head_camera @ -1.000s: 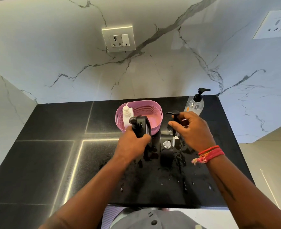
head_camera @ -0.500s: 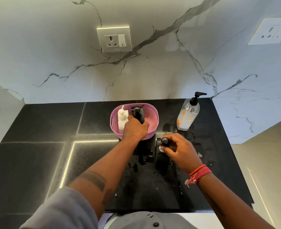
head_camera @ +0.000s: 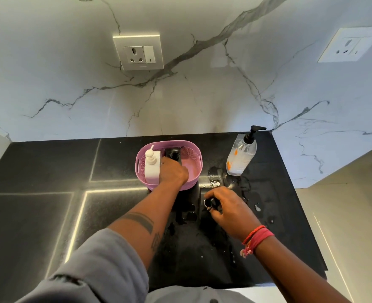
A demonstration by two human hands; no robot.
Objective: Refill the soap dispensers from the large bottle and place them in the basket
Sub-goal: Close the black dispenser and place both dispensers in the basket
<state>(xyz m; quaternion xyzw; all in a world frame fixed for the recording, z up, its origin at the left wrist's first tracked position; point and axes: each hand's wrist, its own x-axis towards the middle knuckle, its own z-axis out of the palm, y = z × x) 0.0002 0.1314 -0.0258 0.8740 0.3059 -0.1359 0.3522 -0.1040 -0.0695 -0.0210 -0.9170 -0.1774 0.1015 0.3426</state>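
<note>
Left hand inside basket, clasping upright black dispenser beside white one. Right hand just right of basket, pinching pump atop second black dispenser, upright, nearest that hand.

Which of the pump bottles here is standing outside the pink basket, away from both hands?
The clear pump bottle with the black pump, upright at the counter's back right. The white dispenser and the black dispenser sit inside the pink basket.
</note>
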